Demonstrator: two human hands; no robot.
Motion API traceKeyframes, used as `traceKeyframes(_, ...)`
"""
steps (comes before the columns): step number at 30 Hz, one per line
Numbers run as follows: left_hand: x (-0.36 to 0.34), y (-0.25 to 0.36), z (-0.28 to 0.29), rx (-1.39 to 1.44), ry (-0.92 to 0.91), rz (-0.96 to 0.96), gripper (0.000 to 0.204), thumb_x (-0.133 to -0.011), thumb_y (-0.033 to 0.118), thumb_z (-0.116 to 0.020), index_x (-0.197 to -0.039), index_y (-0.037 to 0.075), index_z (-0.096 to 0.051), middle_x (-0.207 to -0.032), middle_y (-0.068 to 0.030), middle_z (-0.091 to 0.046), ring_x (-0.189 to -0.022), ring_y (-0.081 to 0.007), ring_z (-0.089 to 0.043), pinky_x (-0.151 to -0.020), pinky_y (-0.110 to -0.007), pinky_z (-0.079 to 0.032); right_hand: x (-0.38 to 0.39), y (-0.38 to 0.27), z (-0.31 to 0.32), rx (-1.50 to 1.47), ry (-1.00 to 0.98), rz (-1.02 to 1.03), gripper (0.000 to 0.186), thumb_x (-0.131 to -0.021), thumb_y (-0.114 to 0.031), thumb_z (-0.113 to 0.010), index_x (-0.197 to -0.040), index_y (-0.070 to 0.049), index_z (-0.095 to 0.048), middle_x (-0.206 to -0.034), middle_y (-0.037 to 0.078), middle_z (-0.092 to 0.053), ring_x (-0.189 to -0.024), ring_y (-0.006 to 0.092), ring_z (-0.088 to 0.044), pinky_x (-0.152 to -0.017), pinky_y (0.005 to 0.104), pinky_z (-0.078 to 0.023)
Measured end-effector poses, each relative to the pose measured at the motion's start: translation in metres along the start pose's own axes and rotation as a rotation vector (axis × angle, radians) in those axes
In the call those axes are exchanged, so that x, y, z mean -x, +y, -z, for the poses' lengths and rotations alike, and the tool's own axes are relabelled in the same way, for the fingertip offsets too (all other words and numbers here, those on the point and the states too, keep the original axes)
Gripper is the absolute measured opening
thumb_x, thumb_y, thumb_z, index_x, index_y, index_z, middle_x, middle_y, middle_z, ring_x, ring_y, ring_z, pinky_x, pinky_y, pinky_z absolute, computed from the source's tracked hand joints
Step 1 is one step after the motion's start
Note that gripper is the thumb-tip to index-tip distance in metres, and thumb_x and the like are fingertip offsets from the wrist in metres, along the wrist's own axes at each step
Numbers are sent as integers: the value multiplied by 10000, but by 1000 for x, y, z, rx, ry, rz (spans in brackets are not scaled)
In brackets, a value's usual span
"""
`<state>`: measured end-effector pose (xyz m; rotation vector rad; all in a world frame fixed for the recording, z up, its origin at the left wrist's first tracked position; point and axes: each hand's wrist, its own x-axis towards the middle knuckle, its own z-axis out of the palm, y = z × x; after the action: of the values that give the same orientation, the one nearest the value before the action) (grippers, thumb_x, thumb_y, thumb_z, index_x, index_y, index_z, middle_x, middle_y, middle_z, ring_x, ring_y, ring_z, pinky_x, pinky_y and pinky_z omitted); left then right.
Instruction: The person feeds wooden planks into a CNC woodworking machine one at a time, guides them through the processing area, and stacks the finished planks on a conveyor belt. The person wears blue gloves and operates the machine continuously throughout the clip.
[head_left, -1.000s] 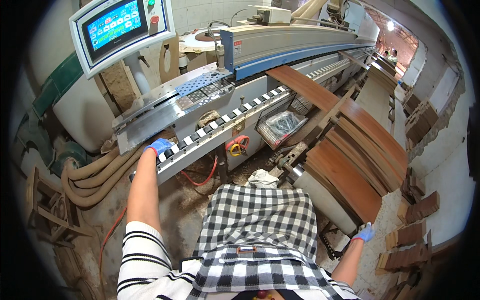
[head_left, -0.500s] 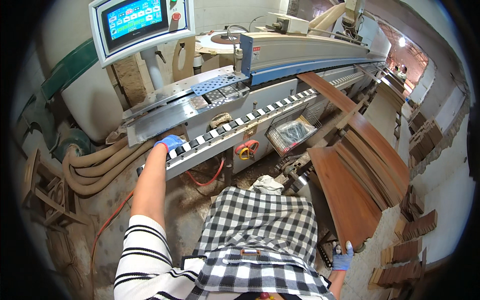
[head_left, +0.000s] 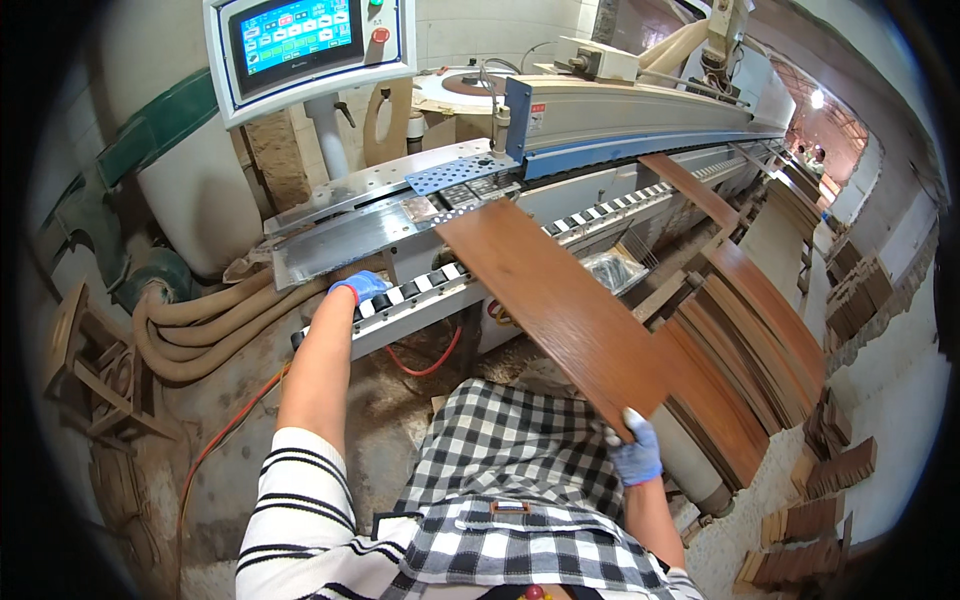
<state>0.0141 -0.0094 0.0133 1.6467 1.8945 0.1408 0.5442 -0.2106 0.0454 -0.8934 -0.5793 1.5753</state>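
Note:
My right hand point(head_left: 637, 455), in a blue glove with pale fingertips, is closed on the near end of a reddish-brown wooden board point(head_left: 560, 310). The board slants up and away to the left, and its far end reaches over the roller rail point(head_left: 480, 262) beside the machine's metal table point(head_left: 345, 245). At the left, near the rail's end, my blue-gloved left hand point(head_left: 365, 286) is closed over the rail; part of its fingers is hidden. More similar boards point(head_left: 740, 370) lie in a stack to the right of the board I hold.
Behind the rail stands a long machine with a blue-edged beam point(head_left: 620, 150) and a control screen point(head_left: 297, 40). Thick brown hoses point(head_left: 190, 325) and a wooden stool point(head_left: 90, 370) are at the left. A wire basket point(head_left: 617, 268) hangs under the rail. Wood pieces point(head_left: 805, 520) lie at the right.
My right hand has lifted a board off the stack and swung it left and forward, so its far end is over the rail. My left hand stays on the rail; the view has shifted slightly.

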Motion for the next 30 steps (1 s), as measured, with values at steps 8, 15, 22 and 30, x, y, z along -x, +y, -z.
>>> traceKeyframes(8,-1,0,-2,-134,17,-98,440,-836,438,-462,-1050,86,-615,-1062,-159,-608,-966,-321,-571,-836,-387,-425,-22,43,-115,257,-505,-388,319,-808,-292,-617,-930,-1,-571,-766,79,-609,-681,148,-584,-662,280,-497)
traceKeyframes(15,9,12,0,-35,15,44,416,-824,397,-487,-1026,58,-621,-1025,-181,-608,-927,-348,-571,-794,-412,-448,-29,62,-145,383,-874,-412,390,-805,-286,-616,-1019,36,-563,-820,73,-599,-748,136,-552,-733,256,-444)
traceKeyframes(22,0,4,-1,-123,31,27,396,-836,371,-489,-1071,74,-603,-1001,-167,-619,-858,-317,-597,-745,-419,-474,-25,75,-135,530,-895,-305,378,-890,-283,-514,-1091,33,-562,-788,59,-612,-714,118,-561,-652,223,-432)
traceKeyframes(30,3,4,1,-132,37,-87,483,-835,449,-465,-1076,50,-594,-1092,-174,-584,-1012,-338,-538,-862,-392,-417,-24,74,-124,554,-715,-179,378,-894,-309,-519,-1046,32,-577,-800,89,-613,-727,132,-573,-688,259,-468)
